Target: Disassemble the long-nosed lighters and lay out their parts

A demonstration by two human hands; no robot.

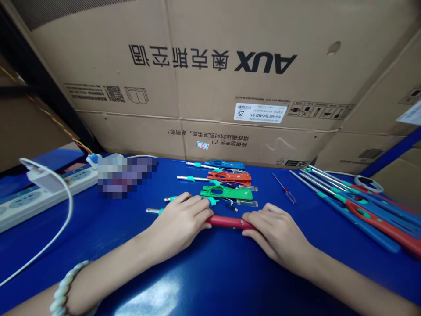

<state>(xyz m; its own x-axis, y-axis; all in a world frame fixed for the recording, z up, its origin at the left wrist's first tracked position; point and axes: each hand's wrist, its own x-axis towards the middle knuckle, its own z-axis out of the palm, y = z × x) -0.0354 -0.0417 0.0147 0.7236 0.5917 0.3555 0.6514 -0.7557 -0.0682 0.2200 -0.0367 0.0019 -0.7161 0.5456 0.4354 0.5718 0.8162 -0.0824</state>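
Note:
A red long-necked lighter (226, 222) lies across in front of me, its metal tube pointing left. My left hand (187, 219) is closed round its trigger end and hides that part. My right hand (274, 232) grips the other end of the handle. Just beyond lie taken-apart lighters: a green lighter shell (226, 193), an orange lighter shell (230, 177) and a blue lighter shell (226, 164). Beside the shells are metal tubes with teal pieces, clear fuel tanks (247, 203) and small wired parts (232, 207).
Several lighters (362, 210) in blue, red and orange lie in a pile at the right. A small screwdriver (286, 189) rests left of them. On the left are a white power strip (79, 177) and a charger cable (70, 206). A large cardboard box (204, 96) stands behind.

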